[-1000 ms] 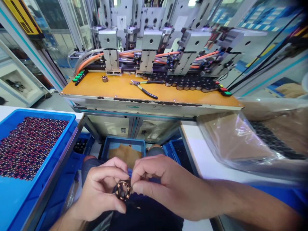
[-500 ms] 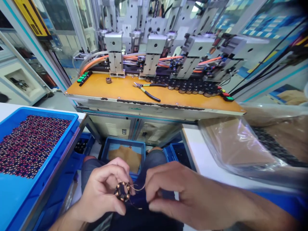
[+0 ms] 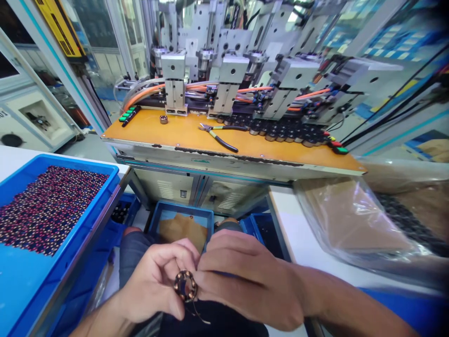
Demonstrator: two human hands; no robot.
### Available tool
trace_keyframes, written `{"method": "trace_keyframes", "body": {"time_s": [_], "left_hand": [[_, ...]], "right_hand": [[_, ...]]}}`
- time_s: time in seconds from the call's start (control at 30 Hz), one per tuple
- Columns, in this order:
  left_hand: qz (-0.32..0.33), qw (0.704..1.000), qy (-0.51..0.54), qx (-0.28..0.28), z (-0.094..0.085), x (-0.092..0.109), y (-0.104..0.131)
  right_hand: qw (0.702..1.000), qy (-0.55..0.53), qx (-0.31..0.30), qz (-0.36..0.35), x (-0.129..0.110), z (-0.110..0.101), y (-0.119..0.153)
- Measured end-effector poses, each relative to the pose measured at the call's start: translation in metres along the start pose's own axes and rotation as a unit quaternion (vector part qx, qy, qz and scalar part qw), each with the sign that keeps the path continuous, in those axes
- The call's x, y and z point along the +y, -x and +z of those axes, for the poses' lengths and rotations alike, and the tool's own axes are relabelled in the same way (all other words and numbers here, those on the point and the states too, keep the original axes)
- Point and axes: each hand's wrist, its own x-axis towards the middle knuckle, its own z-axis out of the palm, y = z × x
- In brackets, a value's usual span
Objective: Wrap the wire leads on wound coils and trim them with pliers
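Shiny copper windings (image 3: 190, 296), smooth plastic tray (image 3: 24, 274)

We take this for a factory workshop: across the upper middle we see a large metal machine (image 3: 233, 70) with orange tubes (image 3: 142, 96), pliers (image 3: 223, 142) and rows of similar dark parts (image 3: 287, 130) on its orange worktop (image 3: 171, 138), and at the left a blue tray (image 3: 21, 276) holding masses of small components (image 3: 56, 208)

Right hand (image 3: 249, 281): back in now, knuckles rolled over, gap to the copper-wound ring (image 3: 177, 283) closed!
Loose wire end (image 3: 200, 318): drooping lower!
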Motion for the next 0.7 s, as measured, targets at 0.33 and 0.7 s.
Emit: {"method": "trace_keyframes", "body": {"time_s": [0.33, 0.7], "left_hand": [[0.157, 0.972, -0.168, 0.042, 0.005, 0.003, -0.006], [0.058, 0.971, -0.227, 0.042, -0.003, 0.007, 0.003]], "right_hand": [[0.983, -0.02, 0.132, 0.123, -0.014, 0.023, 0.006], [0.971, -0.017, 0.188, 0.146, -0.013, 0.042, 0.014]]}}
